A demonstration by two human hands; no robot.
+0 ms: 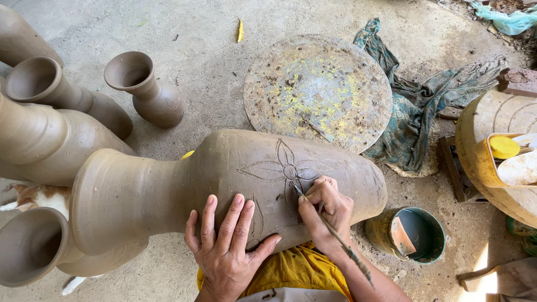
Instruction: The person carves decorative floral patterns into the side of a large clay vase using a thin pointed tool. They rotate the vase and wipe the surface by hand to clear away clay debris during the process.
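Concrete floor [190,72]; right hand [327,210] grips stick [335,235], left hand [226,246] flat on vase [224,179].

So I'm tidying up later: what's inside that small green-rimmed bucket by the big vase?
Inside the bucket, right of the large clay vase, a flat reddish-brown shard-like piece leans against the wall. The rest looks dark; whether it holds water, or what lies beneath the piece, cannot be seen.

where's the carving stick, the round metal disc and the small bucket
carving stick [335,234], head view, mid shaft below the right hand
round metal disc [318,92], head view, its bare centre
small bucket [433,237], head view, its right inner wall
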